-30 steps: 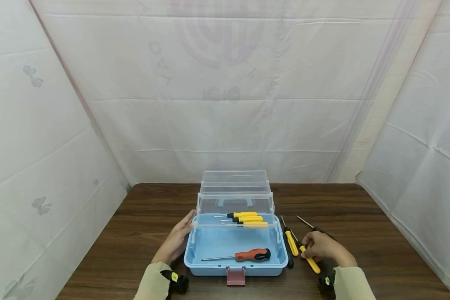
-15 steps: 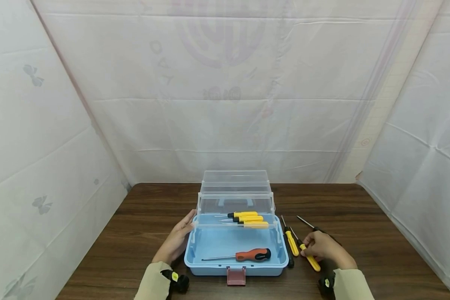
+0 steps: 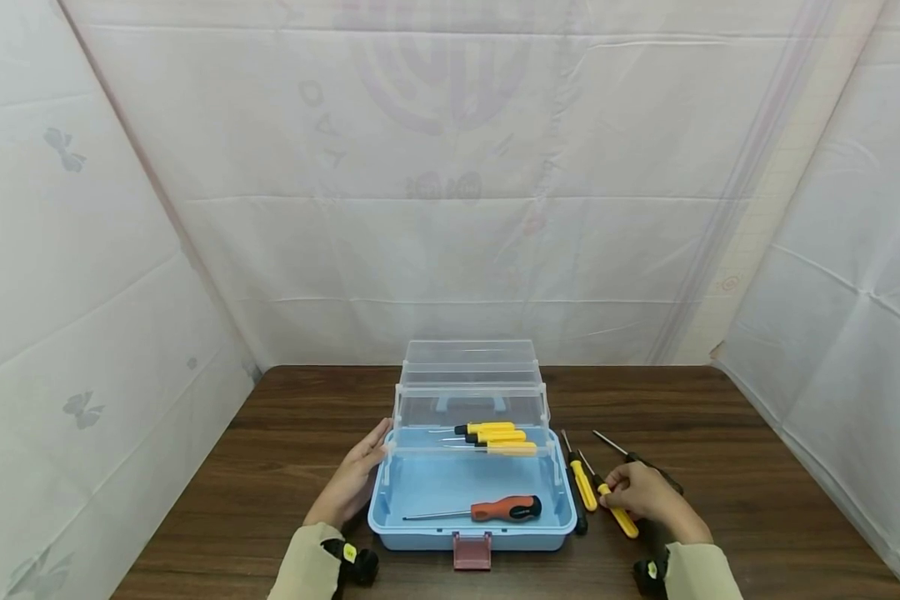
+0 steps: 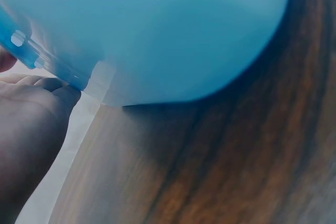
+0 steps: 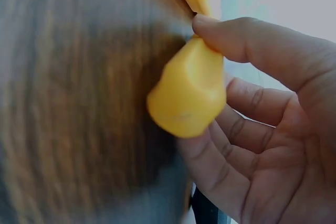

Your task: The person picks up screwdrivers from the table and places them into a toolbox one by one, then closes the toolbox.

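Note:
In the head view my right hand (image 3: pixel 651 497) pinches a yellow-handled screwdriver (image 3: pixel 621 520) on the table, right of a blue toolbox (image 3: pixel 412 540). The right wrist view shows its yellow handle close up, with the thumb on one side and the fingers on the other. My left hand (image 3: pixel 351 483) lies with extended fingers against the toolbox's left side. In the left wrist view the toolbox wall (image 4: pixel 173 40) hides most of those fingers. An orange-and-black screwdriver (image 3: pixel 506 509) lies in the open toolbox. Several yellow-handled screwdrivers (image 3: pixel 501 437) lie behind it, partly seen through clear plastic.
Between toolbox and right hand are another yellow screwdriver (image 3: pixel 582 487) and a black-handled one (image 3: pixel 581 523). Beyond the right hand lies a black screwdriver (image 3: pixel 632 457). The clear lid (image 3: pixel 470 367) stands raised behind the toolbox; its pink latch (image 3: pixel 472 552) hangs in front.
The handle end of the pinched screwdriver has shifted slightly forward and left with my right hand. My left hand and the toolbox look unmoved.

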Tool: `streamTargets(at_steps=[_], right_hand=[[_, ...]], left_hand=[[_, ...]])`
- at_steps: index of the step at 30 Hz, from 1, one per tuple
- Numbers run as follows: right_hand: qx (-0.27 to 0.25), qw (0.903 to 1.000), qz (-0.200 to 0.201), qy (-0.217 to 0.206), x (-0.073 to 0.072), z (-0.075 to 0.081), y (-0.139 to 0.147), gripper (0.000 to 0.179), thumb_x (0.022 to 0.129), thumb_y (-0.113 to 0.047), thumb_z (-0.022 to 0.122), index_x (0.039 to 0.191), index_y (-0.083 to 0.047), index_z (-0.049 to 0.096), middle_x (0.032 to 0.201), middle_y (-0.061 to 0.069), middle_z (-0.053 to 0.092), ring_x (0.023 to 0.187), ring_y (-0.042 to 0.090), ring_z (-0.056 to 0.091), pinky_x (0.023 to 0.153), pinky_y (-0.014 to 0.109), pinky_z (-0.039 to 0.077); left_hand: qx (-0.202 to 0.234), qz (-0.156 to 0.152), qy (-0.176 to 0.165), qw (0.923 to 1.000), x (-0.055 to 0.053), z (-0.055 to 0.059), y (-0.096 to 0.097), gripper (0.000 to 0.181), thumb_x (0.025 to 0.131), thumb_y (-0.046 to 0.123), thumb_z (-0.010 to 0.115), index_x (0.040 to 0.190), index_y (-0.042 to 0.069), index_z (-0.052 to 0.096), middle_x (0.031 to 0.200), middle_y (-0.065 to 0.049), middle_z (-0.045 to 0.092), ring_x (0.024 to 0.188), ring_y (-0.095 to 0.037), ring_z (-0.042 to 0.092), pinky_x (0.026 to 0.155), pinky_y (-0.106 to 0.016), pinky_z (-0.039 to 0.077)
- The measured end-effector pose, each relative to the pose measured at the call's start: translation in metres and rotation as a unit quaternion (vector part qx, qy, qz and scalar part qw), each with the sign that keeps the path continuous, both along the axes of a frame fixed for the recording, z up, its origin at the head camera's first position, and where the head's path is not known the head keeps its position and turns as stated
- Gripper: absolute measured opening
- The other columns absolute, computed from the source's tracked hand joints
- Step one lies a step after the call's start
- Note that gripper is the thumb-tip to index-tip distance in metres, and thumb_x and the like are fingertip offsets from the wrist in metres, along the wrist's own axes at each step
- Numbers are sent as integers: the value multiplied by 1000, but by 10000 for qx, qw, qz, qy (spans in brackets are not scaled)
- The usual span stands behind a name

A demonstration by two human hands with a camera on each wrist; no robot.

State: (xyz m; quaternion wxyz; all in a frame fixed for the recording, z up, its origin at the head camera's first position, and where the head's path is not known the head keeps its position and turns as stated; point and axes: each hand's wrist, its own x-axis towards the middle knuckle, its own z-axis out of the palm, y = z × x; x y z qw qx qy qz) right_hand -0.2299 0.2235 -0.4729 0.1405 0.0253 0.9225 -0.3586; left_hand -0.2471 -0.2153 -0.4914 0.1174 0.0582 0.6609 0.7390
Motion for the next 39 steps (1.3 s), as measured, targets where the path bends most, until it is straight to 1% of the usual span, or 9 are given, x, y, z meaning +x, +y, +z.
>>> streamTargets(at_steps=[7, 12, 16, 26, 33, 39], right_hand=[[-135, 9998, 31, 162, 0, -4, 2, 18, 78, -10, 75, 89, -1, 64, 75, 4, 59, 62, 14, 55, 54, 28, 49], [-221, 9993, 94, 274, 2, -3, 4, 20, 79, -11, 74, 93, 1, 66, 76, 4, 61, 63, 14, 55, 55, 29, 49], [-262, 9991, 115, 299, 1, 0, 5, 22, 81, -11, 72, 96, 2, 66, 78, 4, 62, 65, 14, 56, 56, 29, 50], [-374, 9984, 159, 402, -3, 12, 8, 29, 82, -12, 71, 104, 5, 64, 83, 6, 62, 70, 15, 56, 59, 31, 52], [-294, 9965, 391, 677, -5, 20, 9, 29, 82, -14, 72, 103, 5, 65, 83, 6, 63, 69, 15, 56, 58, 30, 50], [-269, 9951, 516, 796, -8, 29, 8, 31, 83, -16, 72, 105, 5, 65, 85, 7, 63, 71, 16, 56, 60, 30, 51]], left_hand=[[47, 25, -34, 10000, 0, 0, 0, 64, 101, 14, 42, 154, 5, 8, 163, -13, 3, 149, -32, 3, 118, -53, 9], [7, 7, 4, 10000, 0, 1, 0, 64, 101, 14, 42, 154, 4, 6, 163, -14, 2, 149, -34, 2, 117, -54, 8], [59, 15, -37, 10000, 0, 0, 0, 64, 101, 14, 41, 154, 5, 7, 163, -13, 3, 149, -33, 3, 118, -53, 9], [40, 25, -41, 10000, -1, 0, 0, 64, 101, 15, 41, 154, 5, 7, 163, -13, 3, 149, -33, 3, 118, -52, 9], [5, -8, -25, 10000, -1, 1, 0, 65, 101, 16, 42, 154, 4, 6, 163, -13, 3, 149, -33, 2, 118, -53, 9], [-48, -26, 4, 10000, -1, 1, 0, 67, 101, 19, 44, 154, 3, 5, 163, -14, 2, 149, -34, 1, 117, -54, 9]])
